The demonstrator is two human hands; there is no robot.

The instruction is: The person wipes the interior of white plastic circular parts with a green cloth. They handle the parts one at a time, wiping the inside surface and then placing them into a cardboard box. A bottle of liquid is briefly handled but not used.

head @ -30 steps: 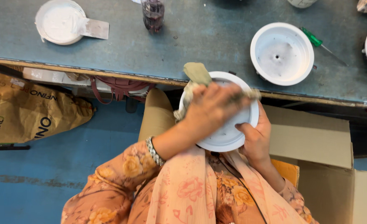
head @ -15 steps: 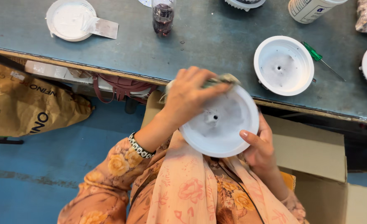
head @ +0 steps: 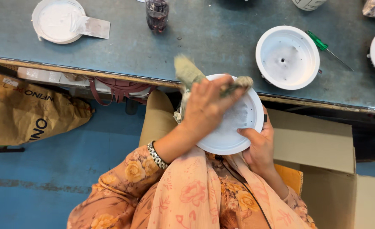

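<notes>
White round housing [head: 232, 127], shallow and dish-shaped, sits in my lap-side grip just off the near edge of the tabletop [head: 221, 38], its open face turned up toward me. My right hand [head: 259, 146] cups it from below, thumb hooked over the rim and fingers closed around the underside. My left hand [head: 204, 108] is closed on a bunched, dirty cloth [head: 189, 72], pressing it down into the dish; one tail of the cloth sticks up past the far rim and a frayed end shows by my fingertips. Compared with half a second ago, that hand has slid from the upper left rim toward the middle and right of the dish, and a second ago the housing was held higher and more covered, so I judge the wiping stroke is sweeping across the inner face, with part of it cleaned. On the tabletop lie another white housing [head: 287, 57] with a green screwdriver [head: 323, 46] beside it, a flat white lid [head: 58, 21], and a dark glass [head: 157, 15]. An open cardboard box [head: 323, 157] stands at my right.
</notes>
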